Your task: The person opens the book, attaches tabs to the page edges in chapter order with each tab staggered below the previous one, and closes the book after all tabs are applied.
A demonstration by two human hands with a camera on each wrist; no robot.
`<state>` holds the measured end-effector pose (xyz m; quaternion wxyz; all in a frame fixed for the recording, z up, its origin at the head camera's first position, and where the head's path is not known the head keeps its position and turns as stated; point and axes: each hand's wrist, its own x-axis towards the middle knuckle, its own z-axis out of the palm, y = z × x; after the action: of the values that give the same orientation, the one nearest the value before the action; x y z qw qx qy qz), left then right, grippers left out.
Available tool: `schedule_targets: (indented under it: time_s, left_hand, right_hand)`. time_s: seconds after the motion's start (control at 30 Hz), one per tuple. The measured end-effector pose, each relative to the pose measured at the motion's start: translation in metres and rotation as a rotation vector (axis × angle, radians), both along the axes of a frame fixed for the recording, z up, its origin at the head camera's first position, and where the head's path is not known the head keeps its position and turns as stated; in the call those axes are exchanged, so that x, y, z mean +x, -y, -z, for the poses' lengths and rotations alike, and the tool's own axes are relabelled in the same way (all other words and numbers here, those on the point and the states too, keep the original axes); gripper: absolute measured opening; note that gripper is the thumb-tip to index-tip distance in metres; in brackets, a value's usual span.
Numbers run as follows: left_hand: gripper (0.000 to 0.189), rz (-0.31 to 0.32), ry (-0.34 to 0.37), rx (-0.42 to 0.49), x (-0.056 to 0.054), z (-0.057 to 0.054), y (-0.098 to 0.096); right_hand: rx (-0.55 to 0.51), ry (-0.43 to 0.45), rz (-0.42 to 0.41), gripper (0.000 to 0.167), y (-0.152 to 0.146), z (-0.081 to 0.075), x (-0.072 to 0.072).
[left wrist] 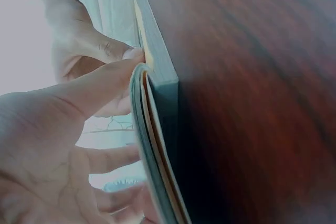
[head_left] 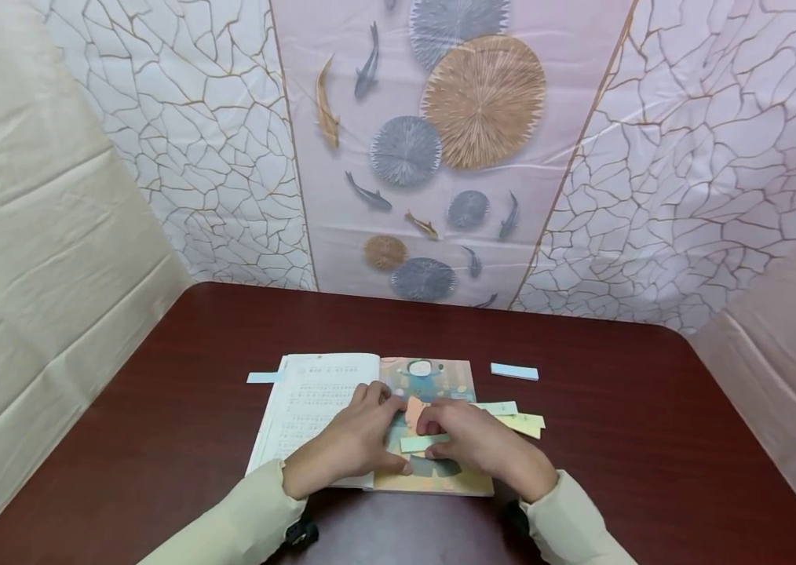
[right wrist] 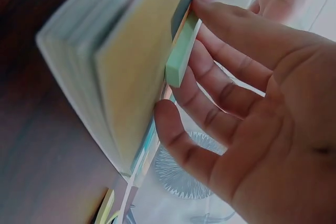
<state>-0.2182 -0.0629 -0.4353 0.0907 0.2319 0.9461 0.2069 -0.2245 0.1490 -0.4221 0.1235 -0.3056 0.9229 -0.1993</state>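
An open book [head_left: 320, 392] lies on the table, with a printed text page on its left and a colourful illustrated page [head_left: 469, 471] on its right. My left hand [head_left: 352, 439] rests across the middle of the book, fingers spread and loosely bent; its thumb [left wrist: 113, 80] lies at the lower page edges in the left wrist view. Over the illustrated page, my right hand [head_left: 472, 439] pinches a narrow pale green sticky note pad [head_left: 421, 444] between thumb and fingers. The pad's thick end [right wrist: 176, 74] shows in the right wrist view, close against the page.
A light green sticky strip [head_left: 500, 408] and a yellow one [head_left: 527, 424] stick out past the book's right edge. One pale blue tab [head_left: 263, 377] projects on the left. Beyond the book's right side lies a blue sticky note pad [head_left: 514, 371] on the dark red table [head_left: 617, 424].
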Motion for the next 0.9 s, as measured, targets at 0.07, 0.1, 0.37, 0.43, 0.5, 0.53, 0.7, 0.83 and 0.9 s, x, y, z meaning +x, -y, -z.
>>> schedule_targets:
  time_s: [0.07,0.1,0.37,0.43,0.5,0.53,0.7,0.83,0.9]
  left_hand:
    - [0.084,-0.012,0.000,-0.012,0.001,0.000,0.000]
    - [0.086,-0.015,0.002,-0.016,0.001,0.000,0.000]
    - [0.085,-0.019,0.040,-0.024,-0.003,-0.004,0.005]
    - [0.085,-0.033,0.048,-0.028,-0.004,-0.006,0.008]
    - [0.084,-0.044,0.057,-0.035,-0.005,-0.008,0.011]
    - [0.084,-0.046,0.061,-0.036,-0.005,-0.009,0.012]
    - [0.082,-0.033,0.068,-0.034,-0.007,-0.012,0.017]
    - [0.081,-0.027,0.072,-0.037,-0.009,-0.014,0.022]
    - [0.081,-0.032,0.080,-0.037,-0.011,-0.015,0.024]
  right_hand:
    - [-0.008,0.002,-0.011,0.016,-0.001,0.000,0.000]
    - [-0.011,-0.004,-0.018,0.015,-0.001,0.000,0.000]
    - [-0.070,-0.009,0.053,0.012,-0.030,-0.020,-0.010]
    - [-0.104,-0.010,0.103,0.012,-0.041,-0.025,-0.015]
    - [-0.130,-0.023,0.162,0.012,-0.054,-0.027,-0.019]
    - [-0.135,-0.027,0.198,0.013,-0.060,-0.028,-0.022]
    - [-0.114,-0.037,0.319,0.018,-0.093,-0.019,-0.032]
    - [-0.067,-0.005,0.342,0.015,-0.111,-0.008,-0.038]
    - [-0.047,-0.004,0.340,0.013,-0.116,-0.003,-0.041]
